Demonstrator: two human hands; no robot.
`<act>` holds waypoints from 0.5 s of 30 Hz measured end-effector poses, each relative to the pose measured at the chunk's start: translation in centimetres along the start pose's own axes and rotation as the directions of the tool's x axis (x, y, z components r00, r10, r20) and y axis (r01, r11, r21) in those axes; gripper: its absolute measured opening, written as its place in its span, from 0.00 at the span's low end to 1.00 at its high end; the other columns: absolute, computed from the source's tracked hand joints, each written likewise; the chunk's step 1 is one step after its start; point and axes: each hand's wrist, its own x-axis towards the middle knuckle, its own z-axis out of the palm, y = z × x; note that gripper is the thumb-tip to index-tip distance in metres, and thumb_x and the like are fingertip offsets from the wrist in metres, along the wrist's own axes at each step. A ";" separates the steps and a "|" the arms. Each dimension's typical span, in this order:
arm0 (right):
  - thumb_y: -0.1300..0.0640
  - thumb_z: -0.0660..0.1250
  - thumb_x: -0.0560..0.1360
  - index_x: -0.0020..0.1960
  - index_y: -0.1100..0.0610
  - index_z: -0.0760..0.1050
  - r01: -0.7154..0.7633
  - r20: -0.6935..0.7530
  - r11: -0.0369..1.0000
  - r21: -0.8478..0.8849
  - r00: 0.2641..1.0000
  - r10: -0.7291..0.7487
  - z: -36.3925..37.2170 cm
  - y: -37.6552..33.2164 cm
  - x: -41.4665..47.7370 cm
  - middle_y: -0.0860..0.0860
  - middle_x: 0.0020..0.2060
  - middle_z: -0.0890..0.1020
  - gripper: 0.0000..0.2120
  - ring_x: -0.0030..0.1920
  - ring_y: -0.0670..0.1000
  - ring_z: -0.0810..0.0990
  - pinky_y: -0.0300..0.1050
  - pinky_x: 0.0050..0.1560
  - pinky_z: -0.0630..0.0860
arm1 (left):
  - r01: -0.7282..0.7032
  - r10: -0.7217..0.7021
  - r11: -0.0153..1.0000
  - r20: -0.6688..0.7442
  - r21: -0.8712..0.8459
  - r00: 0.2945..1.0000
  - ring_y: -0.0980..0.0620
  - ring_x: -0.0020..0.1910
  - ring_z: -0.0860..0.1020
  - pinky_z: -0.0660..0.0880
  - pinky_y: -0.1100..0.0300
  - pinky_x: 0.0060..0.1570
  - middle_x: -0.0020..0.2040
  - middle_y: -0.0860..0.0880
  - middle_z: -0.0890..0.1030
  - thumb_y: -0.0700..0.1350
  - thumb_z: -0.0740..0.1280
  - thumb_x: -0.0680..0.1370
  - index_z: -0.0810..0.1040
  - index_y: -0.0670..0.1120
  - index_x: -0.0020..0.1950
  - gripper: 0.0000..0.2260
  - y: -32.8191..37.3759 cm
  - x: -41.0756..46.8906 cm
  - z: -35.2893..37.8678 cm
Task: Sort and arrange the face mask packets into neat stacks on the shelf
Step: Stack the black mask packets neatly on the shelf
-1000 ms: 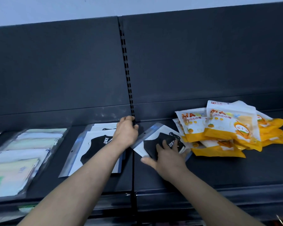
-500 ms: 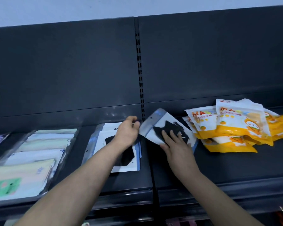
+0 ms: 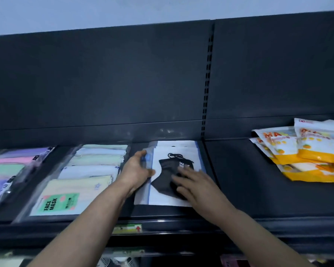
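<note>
A clear packet with a black face mask [image 3: 167, 170] lies on top of a small stack of like packets on the dark shelf [image 3: 245, 189]. My left hand [image 3: 136, 170] grips the packet's left blue-striped edge. My right hand [image 3: 193, 185] lies flat on the packet with fingers spread over the black mask. A loose heap of orange-and-white mask packets [image 3: 305, 153] sits at the right end of the shelf, apart from both hands.
Left of the black-mask stack lies a bag of pastel masks with a green "FACE MASK" label [image 3: 81, 176]. Another pastel bag [image 3: 6, 170] sits at the far left. A slotted upright [image 3: 207, 89] splits the shelf's back panel. Bare shelf lies between the stack and the orange heap.
The black-mask packet moved left from the right shelf section onto the stack of like packets. Both hands went with it, and my view shifted left.
</note>
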 end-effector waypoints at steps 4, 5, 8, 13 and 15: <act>0.43 0.58 0.79 0.75 0.48 0.60 -0.310 -0.059 0.950 -0.041 0.950 0.308 0.4 0.1 0.1 0.57 0.76 0.56 0.26 0.76 0.62 0.53 0.54 0.72 0.61 | -0.057 0.051 0.990 0.044 0.130 0.998 0.53 0.47 0.77 0.70 0.65 0.47 0.66 0.49 0.74 0.40 0.71 0.74 0.65 0.50 0.74 0.29 -1.0 -1.2 0.1; 0.40 0.57 0.78 0.76 0.47 0.55 -0.367 0.009 0.929 -0.043 0.930 0.368 0.6 0.1 -0.1 0.57 0.77 0.51 0.30 0.77 0.61 0.50 0.53 0.73 0.59 | -0.069 0.062 0.980 0.042 0.187 0.997 0.51 0.50 0.78 0.71 0.63 0.49 0.67 0.49 0.74 0.42 0.70 0.75 0.65 0.50 0.74 0.29 -1.1 -1.4 0.2; 0.37 0.58 0.77 0.77 0.47 0.50 -0.408 0.054 0.913 -0.017 0.911 0.408 0.9 -0.3 -0.5 0.58 0.77 0.45 0.34 0.77 0.57 0.50 0.50 0.74 0.58 | -0.099 0.079 0.907 0.065 0.410 0.995 0.44 0.67 0.68 0.68 0.54 0.63 0.71 0.47 0.67 0.46 0.67 0.75 0.62 0.50 0.75 0.29 -1.3 -1.4 0.4; 0.39 0.59 0.77 0.78 0.48 0.48 -0.451 0.074 0.892 0.040 0.891 0.447 1.1 -0.8 -0.4 0.56 0.77 0.43 0.35 0.77 0.55 0.49 0.47 0.74 0.56 | -0.151 0.098 0.916 0.158 0.372 0.983 0.43 0.72 0.60 0.61 0.54 0.68 0.76 0.49 0.61 0.51 0.67 0.76 0.60 0.49 0.76 0.31 -1.6 -1.6 0.5; 0.40 0.59 0.77 0.78 0.48 0.48 -0.451 0.065 0.892 0.016 0.891 0.449 1.0 -1.0 -0.5 0.56 0.77 0.44 0.35 0.77 0.55 0.49 0.47 0.74 0.55 | -0.181 0.116 0.901 0.182 0.394 0.976 0.44 0.72 0.60 0.61 0.54 0.68 0.75 0.49 0.63 0.53 0.67 0.76 0.59 0.49 0.77 0.32 -1.8 -1.7 0.3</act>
